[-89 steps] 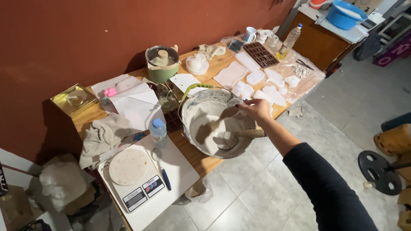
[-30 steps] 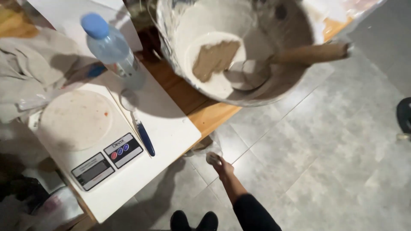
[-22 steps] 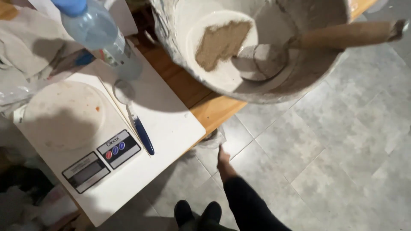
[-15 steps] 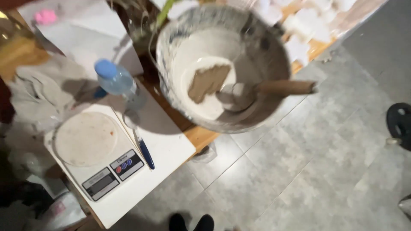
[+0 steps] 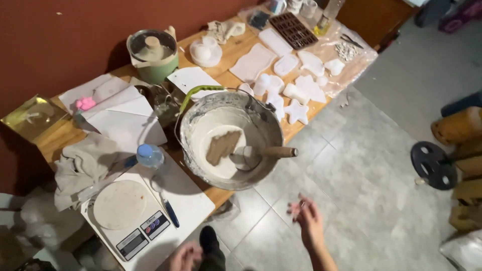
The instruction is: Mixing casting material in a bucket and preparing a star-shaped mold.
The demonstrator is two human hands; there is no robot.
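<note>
The light is dim and warm, falling from above and the right; my bucket [image 5: 228, 140] throws a dark shadow toward the lower left of the frame. The white moulds [image 5: 281, 83] at upper centre glare slightly. My right hand [image 5: 307, 221] is smeared by motion blur, and the corners are murky and soft.
</note>
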